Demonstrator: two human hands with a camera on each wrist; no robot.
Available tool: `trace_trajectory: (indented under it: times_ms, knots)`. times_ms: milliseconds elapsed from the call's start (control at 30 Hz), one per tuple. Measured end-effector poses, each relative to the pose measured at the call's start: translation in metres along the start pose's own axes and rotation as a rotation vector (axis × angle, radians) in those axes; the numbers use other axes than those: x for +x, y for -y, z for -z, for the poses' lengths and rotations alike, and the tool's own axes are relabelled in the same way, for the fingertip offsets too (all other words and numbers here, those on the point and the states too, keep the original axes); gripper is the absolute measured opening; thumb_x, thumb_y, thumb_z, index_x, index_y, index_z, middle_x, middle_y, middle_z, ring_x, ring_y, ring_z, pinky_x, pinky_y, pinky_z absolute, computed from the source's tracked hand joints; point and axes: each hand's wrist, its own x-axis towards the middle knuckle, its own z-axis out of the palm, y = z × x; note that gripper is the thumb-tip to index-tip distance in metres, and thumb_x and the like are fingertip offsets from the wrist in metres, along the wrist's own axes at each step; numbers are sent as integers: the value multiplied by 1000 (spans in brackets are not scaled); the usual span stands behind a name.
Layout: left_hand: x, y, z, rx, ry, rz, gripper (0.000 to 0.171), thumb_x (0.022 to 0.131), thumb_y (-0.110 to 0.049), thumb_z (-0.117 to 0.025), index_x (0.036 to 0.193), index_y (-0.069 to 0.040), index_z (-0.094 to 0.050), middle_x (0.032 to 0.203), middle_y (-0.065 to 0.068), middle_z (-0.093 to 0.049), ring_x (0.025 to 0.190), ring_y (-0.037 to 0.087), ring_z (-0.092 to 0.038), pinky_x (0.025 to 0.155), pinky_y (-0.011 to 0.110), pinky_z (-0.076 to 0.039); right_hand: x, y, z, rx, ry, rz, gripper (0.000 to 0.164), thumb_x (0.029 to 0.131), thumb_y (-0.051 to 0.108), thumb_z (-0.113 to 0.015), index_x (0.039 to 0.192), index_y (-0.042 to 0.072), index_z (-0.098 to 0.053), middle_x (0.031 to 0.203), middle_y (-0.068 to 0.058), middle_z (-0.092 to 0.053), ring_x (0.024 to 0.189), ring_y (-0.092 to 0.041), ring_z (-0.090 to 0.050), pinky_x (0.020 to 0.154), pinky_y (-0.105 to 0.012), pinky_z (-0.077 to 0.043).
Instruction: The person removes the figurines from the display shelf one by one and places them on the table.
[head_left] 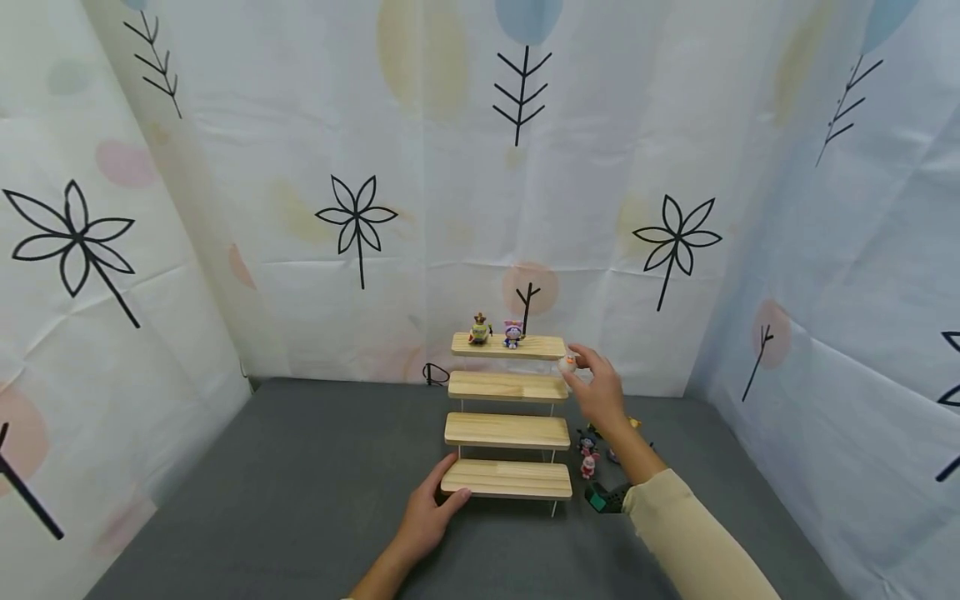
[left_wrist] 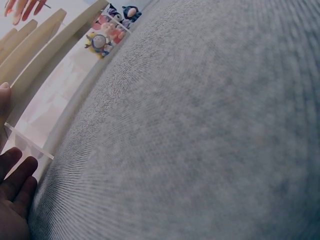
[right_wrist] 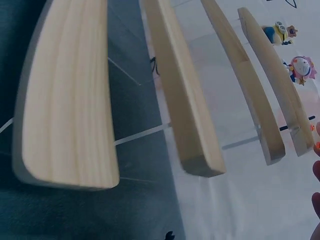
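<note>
A four-tier wooden display stand (head_left: 507, 479) rises like steps toward the back wall. My left hand (head_left: 427, 521) holds the left end of its lowest board, thumb at the front edge; in the left wrist view the other fingers (left_wrist: 17, 180) lie below the board. My right hand (head_left: 602, 396) pinches a small white figurine (head_left: 567, 363) with an orange spot at the right end of the top board. On that board stand a yellow figurine with a brown crown (right_wrist: 277, 33) and a white figurine with a pink headpiece (right_wrist: 301, 67).
Several small figurines (head_left: 588, 465) are on the grey tabletop (head_left: 322, 483) right of the stand, partly behind my right forearm. A black-and-green object (head_left: 604, 497) lies near my right sleeve. A black cable loop (head_left: 435, 374) is at the back. Patterned white cloth (head_left: 480, 208) surrounds the table.
</note>
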Motion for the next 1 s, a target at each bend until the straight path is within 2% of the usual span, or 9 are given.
trace_trajectory:
  times_ms: [100, 200, 333, 400, 500, 667, 733, 800, 1000]
  knots:
    - [1, 4, -1, 0, -3, -13, 58, 93, -19, -68, 141, 2, -45, 136, 25, -51, 124, 37, -49, 100, 53, -37, -8, -3, 3, -16, -1, 1, 45, 88, 4, -71, 131, 4, -58, 110, -23, -62, 98, -39, -56, 79, -55, -44]
    - [4, 19, -5, 2, -15, -18, 58, 93, -21, -68, 142, -1, -45, 137, 23, -51, 125, 36, -49, 100, 53, -37, -15, -8, 5, -21, -3, 4, 45, 88, 4, -72, 131, 5, -58, 110, -22, -62, 97, -38, -56, 76, -55, -46]
    - [9, 42, -11, 8, -32, -20, 59, 92, -26, -69, 144, -8, -45, 138, 17, -52, 126, 32, -49, 101, 52, -37, -26, -17, 8, -16, -7, 31, 46, 86, 2, -73, 129, 3, -58, 108, -22, -61, 102, -38, -55, 81, -56, -44]
    - [10, 46, -12, 10, -36, -27, 60, 92, -28, -69, 144, -10, -45, 138, 16, -53, 125, 30, -50, 100, 51, -38, -31, -22, 10, -15, -7, 35, 46, 85, 2, -74, 129, 3, -59, 107, -22, -62, 101, -39, -56, 83, -58, -43]
    - [9, 45, -12, 6, -39, -33, 59, 92, -28, -68, 144, -9, -45, 138, 17, -52, 125, 32, -50, 100, 52, -38, -39, -28, 12, -26, 1, 12, 45, 85, 2, -74, 128, 3, -60, 107, -22, -63, 100, -39, -59, 84, -58, -46]
    - [6, 28, -9, -6, -26, -10, 59, 93, -21, -68, 143, -2, -44, 137, 23, -51, 126, 37, -48, 100, 55, -36, -55, -38, 15, -51, 30, -33, 45, 86, 2, -73, 128, 1, -59, 106, -22, -66, 97, -37, -63, 80, -53, -51]
    - [7, 30, -9, -8, -25, -12, 59, 93, -25, -68, 143, -4, -44, 138, 21, -51, 126, 35, -48, 101, 54, -36, -61, -42, 17, -48, 41, -46, 45, 86, 2, -72, 129, 3, -59, 105, -21, -67, 95, -36, -64, 78, -52, -51]
    - [8, 38, -10, -9, -26, -12, 61, 92, -31, -68, 144, -8, -45, 139, 18, -51, 127, 31, -48, 102, 52, -36, -67, -46, 17, -42, 49, -61, 45, 86, 1, -73, 129, 3, -59, 105, -20, -67, 94, -36, -64, 76, -50, -52]
    - [10, 45, -11, 3, -39, -17, 61, 92, -32, -69, 143, -9, -46, 138, 17, -53, 126, 32, -50, 101, 53, -37, -84, -57, 18, -29, 43, -89, 46, 83, -4, -74, 127, 1, -60, 104, -20, -68, 93, -33, -65, 76, -47, -53]
